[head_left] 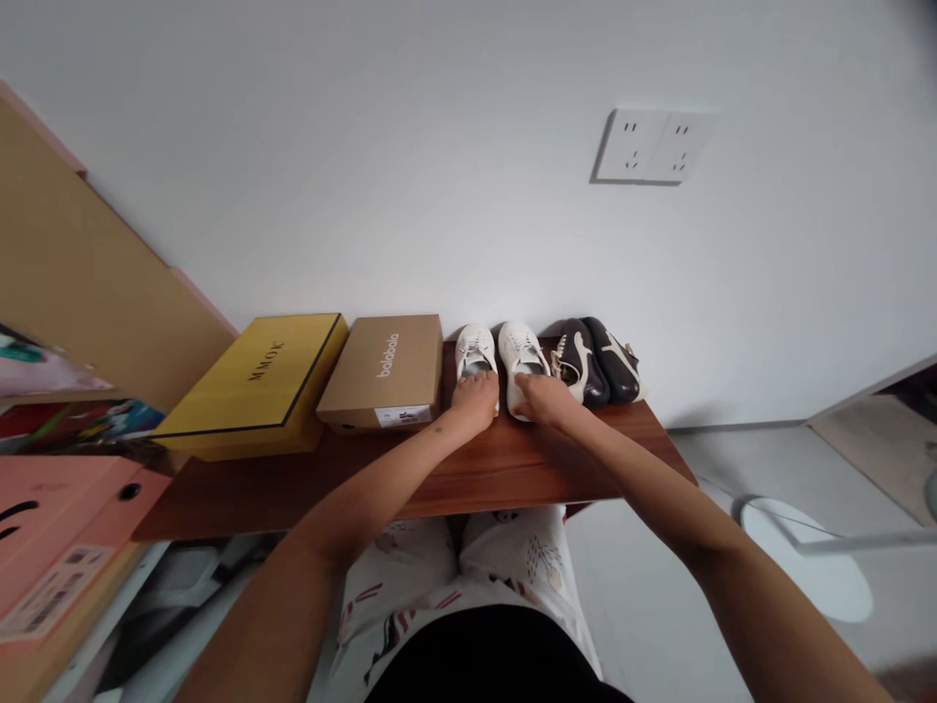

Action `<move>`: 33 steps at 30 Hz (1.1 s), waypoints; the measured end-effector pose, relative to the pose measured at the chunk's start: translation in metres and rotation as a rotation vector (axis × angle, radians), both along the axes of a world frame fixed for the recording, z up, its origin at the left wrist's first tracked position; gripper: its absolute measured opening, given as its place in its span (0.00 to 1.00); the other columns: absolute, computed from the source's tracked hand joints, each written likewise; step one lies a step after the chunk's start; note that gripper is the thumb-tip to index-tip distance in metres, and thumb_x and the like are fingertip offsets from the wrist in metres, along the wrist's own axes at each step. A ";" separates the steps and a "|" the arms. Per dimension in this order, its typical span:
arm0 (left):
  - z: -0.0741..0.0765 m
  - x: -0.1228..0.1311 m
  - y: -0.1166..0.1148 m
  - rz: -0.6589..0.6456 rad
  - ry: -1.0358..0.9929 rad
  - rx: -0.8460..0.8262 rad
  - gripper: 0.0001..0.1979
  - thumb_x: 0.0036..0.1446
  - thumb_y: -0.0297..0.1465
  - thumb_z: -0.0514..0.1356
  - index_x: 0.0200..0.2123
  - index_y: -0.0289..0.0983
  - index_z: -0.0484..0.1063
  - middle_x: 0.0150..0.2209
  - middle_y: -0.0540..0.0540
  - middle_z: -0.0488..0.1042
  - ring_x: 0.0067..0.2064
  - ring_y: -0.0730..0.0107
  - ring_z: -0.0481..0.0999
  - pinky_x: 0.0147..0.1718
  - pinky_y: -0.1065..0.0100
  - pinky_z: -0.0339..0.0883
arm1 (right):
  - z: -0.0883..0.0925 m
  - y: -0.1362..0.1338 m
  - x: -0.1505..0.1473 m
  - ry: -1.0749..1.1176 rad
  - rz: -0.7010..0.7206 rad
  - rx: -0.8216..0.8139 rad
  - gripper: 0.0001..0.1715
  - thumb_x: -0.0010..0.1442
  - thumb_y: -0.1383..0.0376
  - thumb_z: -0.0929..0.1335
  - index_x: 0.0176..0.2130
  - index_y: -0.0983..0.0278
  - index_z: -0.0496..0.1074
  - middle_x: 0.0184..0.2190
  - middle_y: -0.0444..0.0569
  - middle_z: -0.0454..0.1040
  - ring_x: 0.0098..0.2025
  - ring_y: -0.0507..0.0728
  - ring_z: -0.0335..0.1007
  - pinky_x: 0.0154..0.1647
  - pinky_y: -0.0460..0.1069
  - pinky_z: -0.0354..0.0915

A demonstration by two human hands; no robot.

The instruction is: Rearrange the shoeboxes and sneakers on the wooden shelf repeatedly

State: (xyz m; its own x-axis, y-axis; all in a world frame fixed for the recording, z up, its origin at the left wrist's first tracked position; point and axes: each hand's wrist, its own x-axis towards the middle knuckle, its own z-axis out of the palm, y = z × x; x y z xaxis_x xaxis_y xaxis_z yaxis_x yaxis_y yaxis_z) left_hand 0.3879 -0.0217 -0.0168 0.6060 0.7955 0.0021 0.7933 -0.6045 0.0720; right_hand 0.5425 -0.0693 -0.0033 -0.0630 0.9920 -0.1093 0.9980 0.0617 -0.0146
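Two white lace-up shoes stand side by side on a reddish-brown wooden shelf (512, 469), toes toward the wall. My left hand (475, 398) grips the heel of the left white shoe (475, 344). The heel of the right white shoe (519, 344) is held in my right hand (542, 398), with fingers partly tucked into the opening. Just right of my right hand sits a pair of dark brown shoes (613, 361) with cream trim and laces. A brown cardboard shoe box (381, 366) marked "balabala" lies close to the left white shoe.
Left of the brown box is a yellow box (260, 376) with black edging. A pink box (62, 537) sits at the lower left, beside shelving. A double wall socket (655, 146) is on the white wall (402, 166). On the floor at right lies a round white base (812, 561).
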 end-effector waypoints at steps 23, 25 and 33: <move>-0.005 -0.003 -0.009 0.051 0.034 0.065 0.23 0.52 0.27 0.69 0.50 0.33 0.67 0.49 0.33 0.74 0.54 0.49 0.73 0.53 0.57 0.63 | -0.013 0.009 -0.017 0.045 0.024 0.087 0.26 0.56 0.61 0.74 0.51 0.68 0.70 0.50 0.63 0.75 0.50 0.67 0.73 0.50 0.54 0.66; 0.001 -0.002 -0.015 0.080 -0.025 0.086 0.23 0.53 0.27 0.68 0.51 0.32 0.67 0.50 0.32 0.73 0.54 0.48 0.72 0.54 0.56 0.63 | -0.013 -0.001 -0.006 0.130 0.025 0.209 0.23 0.59 0.60 0.72 0.51 0.67 0.71 0.51 0.62 0.74 0.51 0.67 0.71 0.52 0.55 0.65; -0.003 0.063 -0.040 -0.156 -0.655 -0.256 0.27 0.61 0.34 0.62 0.62 0.36 0.62 0.57 0.34 0.70 0.59 0.55 0.70 0.59 0.57 0.62 | -0.032 -0.050 0.129 0.466 -0.447 0.711 0.21 0.64 0.55 0.65 0.49 0.68 0.73 0.47 0.62 0.74 0.52 0.66 0.68 0.58 0.60 0.61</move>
State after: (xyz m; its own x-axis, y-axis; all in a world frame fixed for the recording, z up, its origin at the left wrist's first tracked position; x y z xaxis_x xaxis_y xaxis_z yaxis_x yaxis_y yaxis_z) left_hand 0.4509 -0.0615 -0.0200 0.6505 0.7242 0.2290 0.4446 -0.6075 0.6583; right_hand 0.6714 -0.1189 -0.0353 0.4520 0.7594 0.4680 0.8350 -0.1757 -0.5214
